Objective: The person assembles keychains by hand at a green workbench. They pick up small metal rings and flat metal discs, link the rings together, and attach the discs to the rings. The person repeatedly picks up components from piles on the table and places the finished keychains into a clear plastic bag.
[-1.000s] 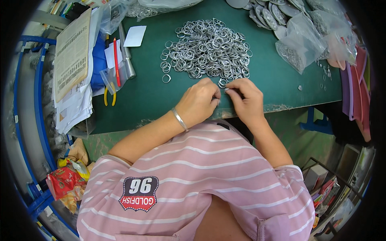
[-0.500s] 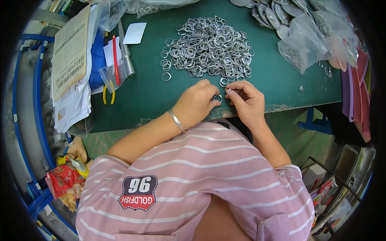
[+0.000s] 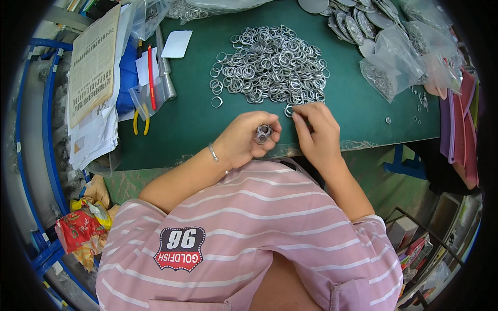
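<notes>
A heap of silver-coloured metal rings (image 3: 277, 62) lies on the green tabletop. My left hand (image 3: 249, 136) is turned palm inward, its fingers curled around several metal rings (image 3: 263, 133). Only the ends of those rings show, so how many it holds is hidden. Beside it, my right hand (image 3: 317, 133) is at the heap's near edge. Its thumb and index finger close at the rim of a single ring (image 3: 288, 110), which seems to rest on the table. The other right fingers are bent and partly hidden.
Papers (image 3: 93, 78), a red pencil (image 3: 151, 78), a tapered metal rod (image 3: 165, 72) and yellow-handled pliers (image 3: 141, 120) lie at the left. Clear bags (image 3: 389, 62) of metal parts and flat metal discs (image 3: 353, 26) are at the far right. A blue shelf frame (image 3: 46, 135) stands left.
My left hand has rolled over, showing the rings in its curled fingers. My right hand no longer shows the ring it pinched; its fingertips have reached a ring at the heap's near edge.
</notes>
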Tool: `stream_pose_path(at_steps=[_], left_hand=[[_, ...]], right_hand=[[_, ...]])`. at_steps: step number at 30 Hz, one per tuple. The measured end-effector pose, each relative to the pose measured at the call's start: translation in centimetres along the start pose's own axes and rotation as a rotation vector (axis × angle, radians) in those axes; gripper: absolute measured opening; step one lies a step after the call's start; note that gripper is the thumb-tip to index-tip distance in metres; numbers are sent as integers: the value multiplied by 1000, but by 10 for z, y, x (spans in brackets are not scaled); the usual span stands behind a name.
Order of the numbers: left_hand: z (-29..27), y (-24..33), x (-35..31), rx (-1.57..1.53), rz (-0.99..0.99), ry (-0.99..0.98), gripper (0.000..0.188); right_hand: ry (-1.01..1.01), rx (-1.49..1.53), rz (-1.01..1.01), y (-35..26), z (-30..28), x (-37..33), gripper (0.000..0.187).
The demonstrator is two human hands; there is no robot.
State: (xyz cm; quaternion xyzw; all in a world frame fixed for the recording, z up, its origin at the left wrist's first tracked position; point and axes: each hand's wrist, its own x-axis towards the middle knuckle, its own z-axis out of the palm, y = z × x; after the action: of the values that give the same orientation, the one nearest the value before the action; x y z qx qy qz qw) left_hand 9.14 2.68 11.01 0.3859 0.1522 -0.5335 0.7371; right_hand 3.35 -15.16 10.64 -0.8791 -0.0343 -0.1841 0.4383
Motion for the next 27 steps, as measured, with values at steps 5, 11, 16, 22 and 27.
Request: stream_pose_path(at_steps=[5, 11, 16, 22, 27], left_hand=[[3, 5, 0, 229, 175, 95, 12], [3, 6, 0, 278, 241, 119, 11], [2, 7, 2, 253, 238, 95, 11], [3, 4, 2, 260, 210, 123, 12], [-5, 3, 6, 187, 100, 68, 18]], right_hand=[[-91, -212, 40, 7, 8, 4, 16], [-142, -213, -39, 9, 2, 4, 21], [-149, -216, -32, 7, -1, 3, 18], [-151, -230, -56, 1, -8, 10, 15], [-103, 117, 88, 0, -7, 4, 16]])
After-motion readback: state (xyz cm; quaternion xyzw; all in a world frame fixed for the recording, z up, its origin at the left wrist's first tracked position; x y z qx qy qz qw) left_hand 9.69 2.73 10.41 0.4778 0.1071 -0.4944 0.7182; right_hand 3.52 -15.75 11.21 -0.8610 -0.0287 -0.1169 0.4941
